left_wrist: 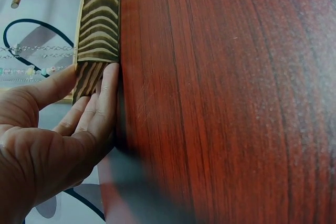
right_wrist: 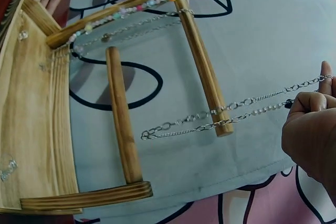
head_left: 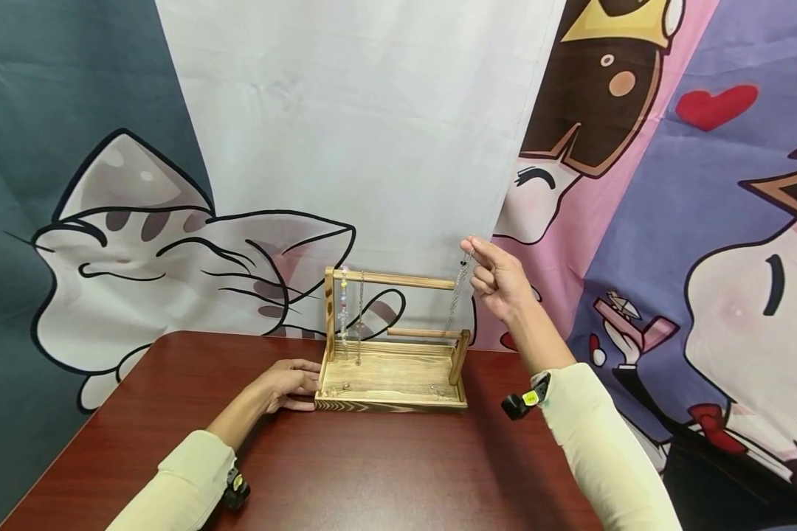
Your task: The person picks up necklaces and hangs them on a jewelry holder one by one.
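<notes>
A small wooden jewelry stand (head_left: 392, 405) rests on the table, with a tray base and two bars at different heights. My left hand (head_left: 291, 385) grips the tray's left end, thumb on one side and fingers on the other in the left wrist view. My right hand (head_left: 501, 282) is raised at the right, pinching a silver chain necklace (right_wrist: 202, 115). The necklace hangs in a long loop, and its strands overlap the free end of the upper bar (head_left: 405, 280). A colored bead necklace (head_left: 343, 302) and another silver chain (head_left: 361, 324) hang from that bar's left part.
The lower bar (head_left: 421, 333) extends left from the short right post (head_left: 460, 358). Small clear jewelry pieces (right_wrist: 8, 169) lie in the tray. Behind the reddish-brown table (head_left: 372, 472) hangs a cartoon-printed cloth (head_left: 385, 147).
</notes>
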The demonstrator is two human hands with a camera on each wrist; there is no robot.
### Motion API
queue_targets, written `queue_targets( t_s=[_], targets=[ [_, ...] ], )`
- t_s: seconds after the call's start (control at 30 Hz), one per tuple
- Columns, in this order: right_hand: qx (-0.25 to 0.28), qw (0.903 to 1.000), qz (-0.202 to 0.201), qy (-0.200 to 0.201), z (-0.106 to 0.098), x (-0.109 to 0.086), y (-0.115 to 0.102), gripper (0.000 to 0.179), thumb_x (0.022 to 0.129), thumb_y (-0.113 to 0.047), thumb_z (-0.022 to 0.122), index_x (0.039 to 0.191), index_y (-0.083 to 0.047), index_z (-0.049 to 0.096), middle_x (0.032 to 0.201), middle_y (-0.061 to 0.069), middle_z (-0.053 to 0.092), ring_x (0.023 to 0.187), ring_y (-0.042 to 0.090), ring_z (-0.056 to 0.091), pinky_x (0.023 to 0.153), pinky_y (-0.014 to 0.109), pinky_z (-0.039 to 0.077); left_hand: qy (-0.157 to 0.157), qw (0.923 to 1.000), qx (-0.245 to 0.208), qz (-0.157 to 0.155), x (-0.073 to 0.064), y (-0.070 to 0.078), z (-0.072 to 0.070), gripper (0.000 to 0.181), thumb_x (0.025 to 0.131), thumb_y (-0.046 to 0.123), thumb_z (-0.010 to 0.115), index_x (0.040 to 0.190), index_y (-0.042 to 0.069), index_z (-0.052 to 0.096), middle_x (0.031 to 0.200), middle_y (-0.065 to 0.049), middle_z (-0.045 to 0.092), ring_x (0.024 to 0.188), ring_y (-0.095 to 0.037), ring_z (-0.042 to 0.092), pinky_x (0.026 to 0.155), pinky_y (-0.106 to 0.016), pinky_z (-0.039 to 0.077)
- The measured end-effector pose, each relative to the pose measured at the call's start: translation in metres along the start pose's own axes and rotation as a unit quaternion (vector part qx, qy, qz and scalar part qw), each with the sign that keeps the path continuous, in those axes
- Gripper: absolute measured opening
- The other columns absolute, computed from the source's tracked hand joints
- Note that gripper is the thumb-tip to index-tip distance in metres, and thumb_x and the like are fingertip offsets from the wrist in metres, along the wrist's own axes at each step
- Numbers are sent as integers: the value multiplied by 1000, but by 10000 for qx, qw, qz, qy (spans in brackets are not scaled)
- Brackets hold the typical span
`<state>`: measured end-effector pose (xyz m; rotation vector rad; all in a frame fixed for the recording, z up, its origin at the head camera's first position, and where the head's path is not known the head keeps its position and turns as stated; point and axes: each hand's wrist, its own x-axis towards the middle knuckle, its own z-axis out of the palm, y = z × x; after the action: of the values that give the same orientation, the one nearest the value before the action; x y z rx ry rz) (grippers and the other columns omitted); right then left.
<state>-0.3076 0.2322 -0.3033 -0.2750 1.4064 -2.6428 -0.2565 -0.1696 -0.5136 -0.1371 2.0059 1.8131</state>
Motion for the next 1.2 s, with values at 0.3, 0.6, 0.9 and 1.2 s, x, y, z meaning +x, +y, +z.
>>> queue_targets(
  t_s=[0.3, 0.6, 0.9, 1.2],
  targets=[
    [-18, 9998, -78, 173, -9, 9, -3, 31, 120, -12, 55, 103, -13, 81, 93, -2, 88, 40, 2, 28, 51, 19, 11, -1, 10000, -2, 9, 0, 1, 1, 66, 97, -7, 69, 160, -10, 48, 158, -33, 58, 100, -20, 76, 87, -50, 73],
    [-279, 9988, -40, 411, -22, 19, 11, 30, 119, -10, 57, 101, -14, 81, 91, -3, 87, 41, 2, 28, 49, 18, 14, 12, 10000, 24, 17, -2, 1, 1, 64, 97, -7, 69, 159, -10, 50, 157, -33, 59, 102, -21, 76, 86, -49, 73],
    [-448, 9979, 63, 468, -27, 23, 25, 28, 117, -10, 59, 102, -15, 82, 93, -3, 88, 41, 2, 30, 46, 17, 19, -4, 10000, 27, 15, -1, 1, 1, 65, 97, -7, 68, 159, -10, 50, 158, -33, 59, 103, -23, 77, 86, -49, 72],
    [-557, 9976, 148, 383, -20, 25, 37, 27, 116, -8, 60, 101, -13, 82, 93, -2, 88, 40, 0, 30, 42, 16, 23, -7, 10000, 18, 20, -1, 0, 0, 65, 97, -7, 68, 159, -10, 49, 158, -33, 59, 105, -24, 77, 87, -49, 72]
  ],
)
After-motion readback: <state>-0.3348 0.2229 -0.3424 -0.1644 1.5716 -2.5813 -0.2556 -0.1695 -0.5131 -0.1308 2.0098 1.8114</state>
